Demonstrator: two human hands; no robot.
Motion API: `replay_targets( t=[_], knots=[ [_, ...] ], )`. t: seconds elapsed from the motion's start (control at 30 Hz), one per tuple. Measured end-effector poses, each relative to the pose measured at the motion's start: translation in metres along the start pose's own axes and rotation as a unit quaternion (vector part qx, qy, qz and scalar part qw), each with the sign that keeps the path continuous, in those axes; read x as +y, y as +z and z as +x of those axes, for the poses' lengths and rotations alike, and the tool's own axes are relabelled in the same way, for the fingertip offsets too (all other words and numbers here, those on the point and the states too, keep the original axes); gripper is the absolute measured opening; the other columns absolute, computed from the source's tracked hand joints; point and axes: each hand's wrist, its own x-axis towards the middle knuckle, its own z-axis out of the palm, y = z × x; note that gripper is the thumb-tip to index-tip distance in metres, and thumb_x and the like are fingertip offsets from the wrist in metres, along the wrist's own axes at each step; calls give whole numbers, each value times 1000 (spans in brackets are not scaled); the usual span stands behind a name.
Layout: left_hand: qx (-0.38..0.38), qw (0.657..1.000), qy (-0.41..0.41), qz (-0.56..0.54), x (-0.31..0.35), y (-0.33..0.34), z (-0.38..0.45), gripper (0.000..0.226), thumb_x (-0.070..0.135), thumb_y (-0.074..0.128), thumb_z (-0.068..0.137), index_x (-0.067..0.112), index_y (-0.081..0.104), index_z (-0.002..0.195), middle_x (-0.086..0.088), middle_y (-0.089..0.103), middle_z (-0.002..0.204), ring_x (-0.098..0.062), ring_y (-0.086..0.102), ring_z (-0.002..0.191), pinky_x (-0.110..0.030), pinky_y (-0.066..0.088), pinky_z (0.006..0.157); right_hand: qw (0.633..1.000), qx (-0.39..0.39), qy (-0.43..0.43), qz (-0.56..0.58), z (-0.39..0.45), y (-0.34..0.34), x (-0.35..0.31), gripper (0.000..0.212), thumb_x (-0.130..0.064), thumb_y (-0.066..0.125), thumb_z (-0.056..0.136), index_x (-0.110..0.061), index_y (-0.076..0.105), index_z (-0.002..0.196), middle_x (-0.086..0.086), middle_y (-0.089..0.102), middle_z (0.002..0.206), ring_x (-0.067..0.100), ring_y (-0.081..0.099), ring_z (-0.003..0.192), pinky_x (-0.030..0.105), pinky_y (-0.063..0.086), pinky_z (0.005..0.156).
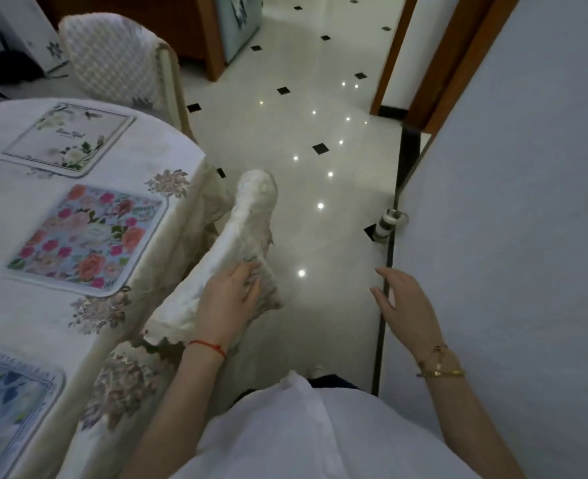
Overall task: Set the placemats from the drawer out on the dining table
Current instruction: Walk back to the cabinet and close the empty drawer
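The round desk (168, 285) fills the left side, its white flowered cloth hanging over the curved edge down toward the floor. Between that edge and the pale wall (513, 236) on the right runs a strip of glossy tiled floor (320, 108) dotted with small black diamonds and spots of reflected light, leading off toward a wooden doorway (389, 60) at the top. A chair under a white cover (247, 233) stands in that strip, just beside the desk's edge, and narrows it.

The left hand (228, 295) rests on the chair's top, fingers curled onto the loose cover. The right hand (405, 299) hangs free near the wall, fingers spread and relaxed, holding nothing.

Three placemats lie flat on the desk, following its edge. The far placemat (68, 138) is pale with white flowers and a small script at its middle (too blurred to read). The middle placemat (88, 236) is light blue and crowded with pink and orange roses. The near placemat (7, 406) shows blue leaves, but the picture's left edge cuts it off.

A second covered chair (113, 60) stands beyond the desk. Low on the wall a small round fitting (391, 221) sticks out; I cannot tell what it is.
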Motion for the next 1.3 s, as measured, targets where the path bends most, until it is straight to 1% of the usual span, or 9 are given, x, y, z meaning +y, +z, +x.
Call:
replay_targets(
  t=[0.07, 0.13, 0.2, 0.3, 0.5, 0.67, 0.77, 0.97, 1.3],
  knots=[
    [-4, 1000, -8, -17, 21, 17, 20, 30, 26, 54, 94, 19, 58, 123, -3, 64, 109, -20, 62, 93, -32, 52, 81, 1000, 4, -8, -1, 24, -16, 24, 37, -21, 59, 94, -9, 55, 128, 8, 59, 125, 24, 52, 118, 28, 39, 97],
    [-3, 1000, -8, -17, 38, 30, 40, 31, 25, 54, 94, 18, 59, 124, -2, 63, 113, -19, 60, 98, -29, 49, 85, 1000, 7, -12, 4, 47, -26, 43, 37, -21, 59, 94, -9, 55, 128, 8, 60, 125, 24, 52, 118, 29, 40, 98],
    [0, 1000, -9, -15, 49, 42, 62, 30, 25, 56, 94, 17, 61, 122, -3, 66, 109, -18, 61, 96, -26, 48, 83, 1000, 6, -8, 12, 69, -31, 58, 37, -22, 58, 94, -10, 55, 129, 8, 59, 126, 23, 51, 119, 28, 40, 99],
    [-9, 1000, -19, -3, 55, 60, 98, 30, 27, 54, 94, 17, 61, 121, -3, 68, 103, -17, 63, 87, -29, 52, 77, 1000, -2, 1, 25, 103, -32, 75, 37, -23, 57, 95, -11, 54, 130, 6, 58, 127, 22, 50, 120, 25, 37, 99],
    [-30, 999, -33, 7, 60, 92, 196, 33, 27, 52, 95, 18, 58, 127, -3, 65, 115, -18, 64, 93, -22, 44, 74, 999, -28, 5, 34, 195, -18, 108, 39, -25, 57, 95, -11, 53, 132, 5, 57, 129, 18, 49, 121, 23, 36, 101],
    [-3, 999, -42, 6, 58, 105, 303, 32, 26, 53, 95, 16, 60, 124, -4, 63, 122, -19, 61, 107, -25, 45, 89, 998, -46, -8, 44, 311, -14, 124, 39, -26, 56, 95, -12, 53, 131, 5, 59, 126, 19, 52, 118, 31, 42, 102],
    [15, 999, -40, 15, 59, 100, 380, 29, 22, 56, 93, 13, 62, 121, -6, 65, 118, -24, 61, 106, -29, 46, 87, 998, -46, -27, 46, 398, -20, 120, 39, -28, 54, 96, -14, 52, 132, 5, 58, 126, 20, 51, 118, 38, 44, 101],
    [26, 998, -45, 32, 51, 92, 520, 30, 24, 56, 93, 15, 62, 121, -5, 65, 119, -24, 61, 107, -33, 49, 88, 997, -40, -47, 38, 538, -26, 116, 40, -29, 52, 96, -14, 50, 134, 4, 56, 131, 17, 48, 122, 25, 33, 105],
    [29, 993, -105, 33, 37, 119, 687, 30, 22, 58, 92, 14, 62, 121, -5, 65, 119, -23, 62, 107, -31, 49, 88, 994, -83, -52, 38, 738, 5, 146, 41, -30, 51, 97, -15, 49, 135, 3, 54, 135, 16, 46, 125, 23, 31, 104]
  ],
)
